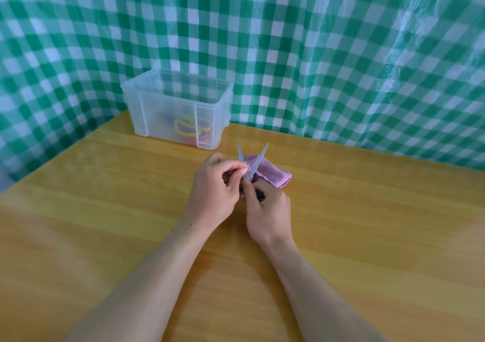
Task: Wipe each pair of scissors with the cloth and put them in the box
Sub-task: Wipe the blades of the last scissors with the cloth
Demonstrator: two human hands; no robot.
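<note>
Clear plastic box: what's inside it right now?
Through the frosted wall of the clear plastic box, yellow scissor handles and red handles show near the bottom, with something dark to their left. The wall blurs the blades and the exact count.

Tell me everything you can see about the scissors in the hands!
The scissors have two thin, grey, metal-looking blades, spread open in a V with sharp tips pointing away from the person, toward the clear box. Only a bit of dark handle shows, gripped by the right hand. The left hand pinches the left blade near where the blades cross. A purple cloth lies right behind the blades and seems to touch them, over the wooden table.
</note>
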